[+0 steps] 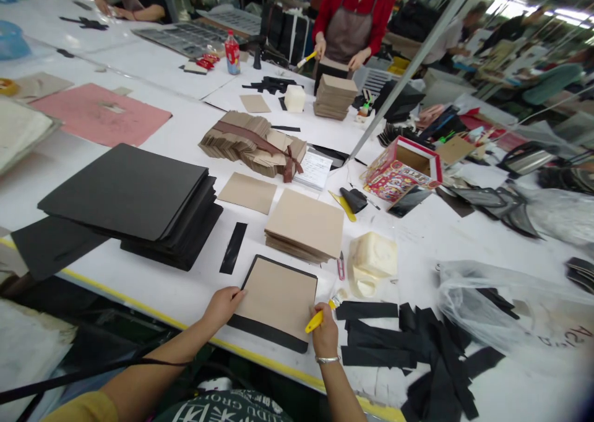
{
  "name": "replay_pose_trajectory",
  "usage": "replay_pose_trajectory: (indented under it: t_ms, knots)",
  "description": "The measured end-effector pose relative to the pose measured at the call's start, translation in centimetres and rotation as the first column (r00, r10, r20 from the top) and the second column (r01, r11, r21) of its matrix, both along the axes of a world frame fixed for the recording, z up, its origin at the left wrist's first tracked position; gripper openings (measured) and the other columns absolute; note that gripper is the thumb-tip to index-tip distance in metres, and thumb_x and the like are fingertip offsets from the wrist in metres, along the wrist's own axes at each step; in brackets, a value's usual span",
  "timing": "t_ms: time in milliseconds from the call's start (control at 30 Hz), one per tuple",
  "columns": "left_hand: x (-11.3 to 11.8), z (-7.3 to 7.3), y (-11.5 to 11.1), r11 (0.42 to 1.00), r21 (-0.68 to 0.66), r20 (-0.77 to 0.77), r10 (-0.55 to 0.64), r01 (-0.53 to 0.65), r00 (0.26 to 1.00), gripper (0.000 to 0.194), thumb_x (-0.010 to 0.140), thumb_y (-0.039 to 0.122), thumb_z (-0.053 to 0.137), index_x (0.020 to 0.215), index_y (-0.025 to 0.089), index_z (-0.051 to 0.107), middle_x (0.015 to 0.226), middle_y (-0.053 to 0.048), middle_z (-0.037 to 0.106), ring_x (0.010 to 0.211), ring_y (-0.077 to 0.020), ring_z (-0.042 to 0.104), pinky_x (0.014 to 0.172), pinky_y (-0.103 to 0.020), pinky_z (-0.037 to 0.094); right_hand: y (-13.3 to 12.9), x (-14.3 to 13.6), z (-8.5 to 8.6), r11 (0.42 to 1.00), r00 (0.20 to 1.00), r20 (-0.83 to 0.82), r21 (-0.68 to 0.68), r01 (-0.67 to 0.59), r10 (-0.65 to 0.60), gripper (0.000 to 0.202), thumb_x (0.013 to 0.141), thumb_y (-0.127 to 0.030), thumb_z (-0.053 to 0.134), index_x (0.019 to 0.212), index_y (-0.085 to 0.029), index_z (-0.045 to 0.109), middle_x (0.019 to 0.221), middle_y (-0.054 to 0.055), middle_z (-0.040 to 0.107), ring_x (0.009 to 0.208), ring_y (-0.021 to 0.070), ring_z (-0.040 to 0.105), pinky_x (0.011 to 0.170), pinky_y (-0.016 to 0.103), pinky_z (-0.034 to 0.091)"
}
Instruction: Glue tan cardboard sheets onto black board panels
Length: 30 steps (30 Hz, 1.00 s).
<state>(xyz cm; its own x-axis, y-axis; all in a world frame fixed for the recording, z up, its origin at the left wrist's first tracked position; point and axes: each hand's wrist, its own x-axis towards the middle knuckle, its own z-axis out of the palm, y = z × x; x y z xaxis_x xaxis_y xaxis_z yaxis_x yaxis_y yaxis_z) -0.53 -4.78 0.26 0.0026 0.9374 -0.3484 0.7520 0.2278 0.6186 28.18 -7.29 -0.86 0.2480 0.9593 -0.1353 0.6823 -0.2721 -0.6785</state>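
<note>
A beige board lies on a larger black sheet, whose dark border shows widest along the near edge. My left hand pinches the left edge of the two pieces, thumb on top. My right hand is closed round a yellow-handled brush, its bristles pointing up and right, beside the board's right edge. Just behind the board sits a stack of beige boards. A black strip lies to the left, and a pale block-shaped container stands to the right.
A tall stack of black sheets is at the left. Black strips and a plastic bag lie at the right. Farther back are bundled boards, a colourful box, a slanting metal pole and a person in red.
</note>
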Motion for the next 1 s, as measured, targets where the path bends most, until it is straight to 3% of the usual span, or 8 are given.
replay_pose_trajectory:
  t_ms: [300,567,833,1000]
  knots:
    - [0.0,-0.5,0.3,0.998,-0.027,0.008,0.052,-0.052,0.999,0.039,0.080,0.044,0.033,0.050,0.019,0.034,0.049,0.003,0.034,0.052,-0.0124,0.039,0.053,-0.022,0.028,0.5,-0.3,-0.2,1.000,1.000,0.025,-0.005,-0.019,0.019,0.032,0.080,-0.052,0.039,0.079,-0.022,0.049,0.061,-0.001,0.055,0.050,0.0157,0.052,0.050,0.025,0.036]
    - [0.0,-0.9,0.7,0.998,-0.057,0.004,0.030,-0.029,1.000,0.040,0.080,0.046,0.032,0.050,0.019,0.034,0.048,0.004,0.036,0.053,-0.0124,0.041,0.055,-0.023,0.028,0.9,-0.4,0.1,0.999,0.999,0.021,-0.036,-0.032,0.032,0.024,0.080,-0.044,0.041,0.080,-0.021,0.049,0.058,-0.002,0.052,0.051,0.0155,0.052,0.051,0.024,0.037]
    - [0.1,-1.4,1.1,0.983,-0.177,-0.017,0.040,-0.043,0.999,0.043,0.078,0.050,0.034,0.047,0.019,0.037,0.040,0.004,0.036,0.046,-0.0126,0.042,0.048,-0.023,0.025,1.1,-0.6,0.8,0.998,0.999,0.028,-0.056,-0.015,0.017,0.016,0.080,-0.035,0.042,0.081,-0.021,0.049,0.056,-0.003,0.050,0.050,0.0141,0.050,0.050,0.022,0.033]
    - [0.2,-1.8,1.1,0.973,-0.215,-0.004,0.088,-0.087,0.996,0.044,0.075,0.053,0.034,0.049,0.019,0.043,0.042,0.002,0.044,0.046,-0.0131,0.043,0.045,-0.022,0.023,1.1,-0.5,0.5,0.998,0.998,0.068,-0.069,-0.011,0.016,0.014,0.078,-0.029,0.042,0.083,-0.019,0.051,0.058,-0.002,0.053,0.051,0.0125,0.050,0.050,0.021,0.033]
